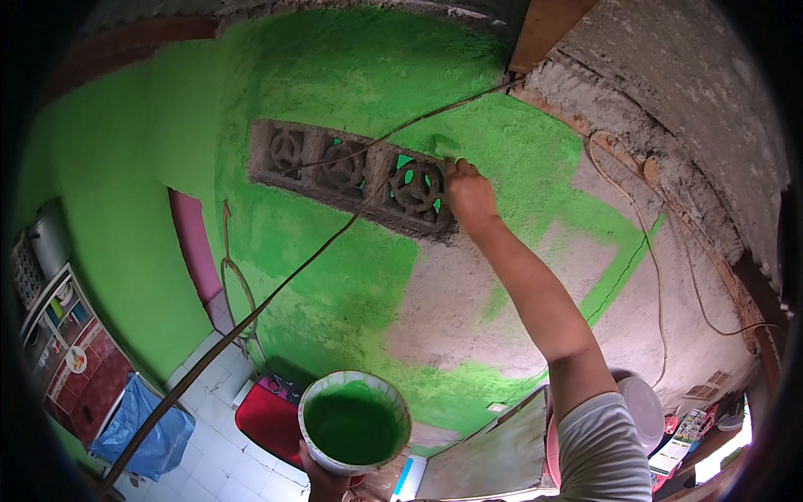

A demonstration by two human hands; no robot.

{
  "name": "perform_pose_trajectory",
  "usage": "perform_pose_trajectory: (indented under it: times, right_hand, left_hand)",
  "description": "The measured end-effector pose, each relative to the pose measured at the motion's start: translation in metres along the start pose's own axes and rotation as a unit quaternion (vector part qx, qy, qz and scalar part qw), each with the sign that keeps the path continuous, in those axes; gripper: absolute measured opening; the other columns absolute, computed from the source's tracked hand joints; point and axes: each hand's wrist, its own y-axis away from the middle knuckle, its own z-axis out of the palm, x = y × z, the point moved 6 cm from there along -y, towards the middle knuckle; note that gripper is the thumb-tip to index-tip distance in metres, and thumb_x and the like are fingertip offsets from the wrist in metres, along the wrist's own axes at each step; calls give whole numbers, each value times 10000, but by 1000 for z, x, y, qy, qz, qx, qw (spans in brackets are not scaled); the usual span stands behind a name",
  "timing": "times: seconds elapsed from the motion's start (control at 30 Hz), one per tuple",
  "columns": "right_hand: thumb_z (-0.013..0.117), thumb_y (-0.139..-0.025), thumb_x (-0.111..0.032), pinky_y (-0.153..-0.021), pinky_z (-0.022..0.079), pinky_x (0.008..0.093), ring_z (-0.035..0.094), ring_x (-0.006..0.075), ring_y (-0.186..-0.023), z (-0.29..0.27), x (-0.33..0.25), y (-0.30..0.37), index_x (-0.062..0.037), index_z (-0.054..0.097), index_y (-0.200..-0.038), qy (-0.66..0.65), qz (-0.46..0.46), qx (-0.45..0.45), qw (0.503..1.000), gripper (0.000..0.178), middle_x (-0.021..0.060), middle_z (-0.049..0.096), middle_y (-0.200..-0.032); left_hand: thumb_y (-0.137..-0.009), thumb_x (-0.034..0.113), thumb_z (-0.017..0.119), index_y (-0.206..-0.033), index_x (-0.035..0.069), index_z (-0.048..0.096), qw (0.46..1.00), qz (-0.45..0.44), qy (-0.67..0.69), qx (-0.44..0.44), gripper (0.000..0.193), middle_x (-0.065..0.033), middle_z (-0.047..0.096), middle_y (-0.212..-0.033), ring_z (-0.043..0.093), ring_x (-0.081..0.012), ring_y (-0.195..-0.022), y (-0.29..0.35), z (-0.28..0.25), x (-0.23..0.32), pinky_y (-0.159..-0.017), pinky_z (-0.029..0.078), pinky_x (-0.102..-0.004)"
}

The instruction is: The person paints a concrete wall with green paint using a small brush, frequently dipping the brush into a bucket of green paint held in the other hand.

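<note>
My right hand reaches up to the wall, its fingers closed round a paintbrush whose green-coated bristles are against the wall beside the vent blocks; most of the handle is hidden in my hand. A row of grey concrete vent blocks is set in the wall, which is partly bright green and partly bare pinkish-grey. Low in front of me, my left hand grips the side of a white bucket holding dark green paint.
A dark cord runs diagonally across the view, in front of the wall. At the lower left stand a cabinet with a blue plastic bag and a red container. Pale cables hang on the right.
</note>
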Motion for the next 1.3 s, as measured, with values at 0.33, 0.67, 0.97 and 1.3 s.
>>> perform_pose_trajectory:
  times: [0.33, 0.67, 0.97, 1.3]
  right_hand:
    - [612, -786, -3, -735, 591, 385, 673, 312, -918, -26, -5, 17, 49, 591, -1219, 33, 30, -25, 999, 437, 163, 633, -972]
    - [603, -820, -45, -720, 595, 362, 680, 277, -899, -14, 19, 15, -15, 621, -1051, 97, 41, -36, 994, 234, 148, 644, -971]
    - [585, -820, -18, -709, 594, 362, 675, 286, -906, -16, -3, -13, 41, 579, -1270, 72, -43, 17, 996, 453, 152, 636, -967]
    - [587, -827, -11, -677, 596, 373, 684, 287, -835, -35, 30, 17, 14, 615, -1080, 135, 70, -69, 986, 256, 158, 640, -940]
  left_hand:
    - [-987, 348, 543, -1437, 18, 386, 772, 218, -578, -151, 580, -191, 556, -1371, 585, -318, -1248, 32, 89, 13, -1037, 507, -475]
    - [-1008, 231, 512, -1401, -3, 474, 809, 167, -507, -245, 459, -160, 602, -1316, 601, -263, -1230, 48, 149, -1, -1008, 536, -408]
    - [-1038, 538, 381, -1528, 77, 380, 976, -81, -190, 75, 672, -154, 492, -1495, 501, -365, -1350, 35, 107, -5, -1105, 464, -523]
    - [-1043, 527, 361, -1525, 72, 380, 978, -97, -166, 82, 664, -164, 497, -1485, 510, -366, -1341, 28, 91, -4, -1101, 466, -534]
